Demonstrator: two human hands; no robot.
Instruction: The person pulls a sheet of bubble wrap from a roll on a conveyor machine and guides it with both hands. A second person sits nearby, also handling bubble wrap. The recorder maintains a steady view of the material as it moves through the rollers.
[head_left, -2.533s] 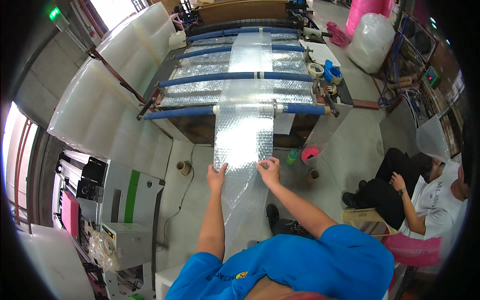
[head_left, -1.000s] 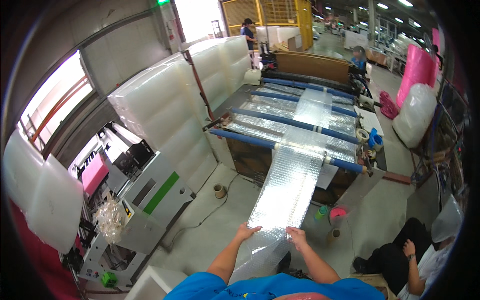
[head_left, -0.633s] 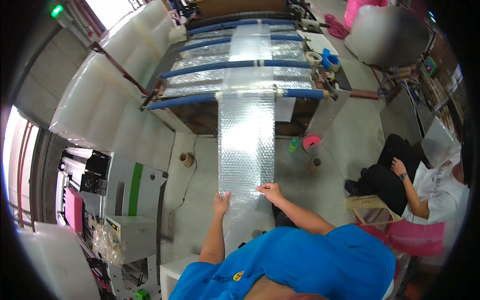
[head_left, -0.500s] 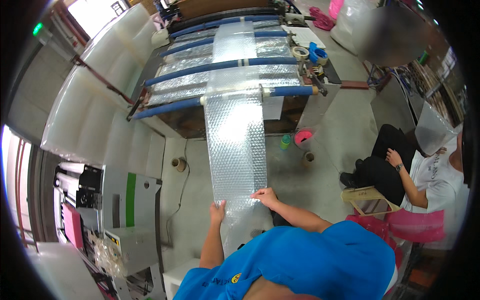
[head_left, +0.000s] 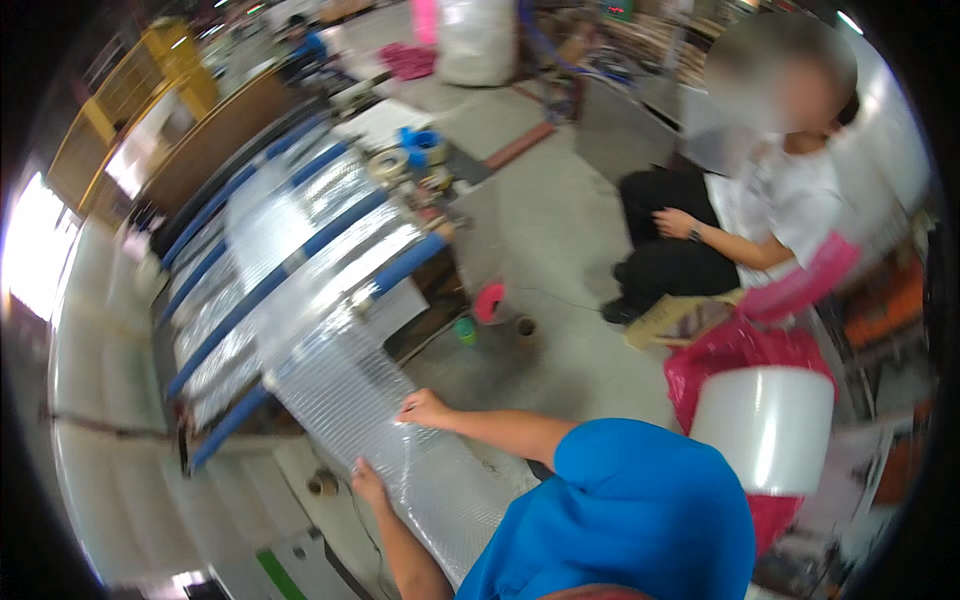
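A long strip of clear bubble wrap [head_left: 335, 385] runs from the machine's blue rollers [head_left: 405, 262] down to my body. At its left edge, my left hand [head_left: 368, 481] grips the film, thumb up. My right hand [head_left: 424, 409] pinches the opposite edge, a little nearer the machine. Between the two hands a bright crease crosses the sheet. The lower end of the strip passes under my blue shirt and is hidden there. Motion blur softens the fingers' detail.
Right of the machine stand a pink bin [head_left: 490, 302], a green bottle [head_left: 465, 331] and a cardboard core [head_left: 526, 327]. Another core [head_left: 322, 482] is left of the strip. A seated person [head_left: 790, 215] is at right, near a large white roll [head_left: 765, 430]. Tape rolls [head_left: 390, 163] lie on the machine's side.
The view has swung to the right, so the machine now sits tilted at upper left and the white roll has come into sight. Both hands still hold the strip's edges.
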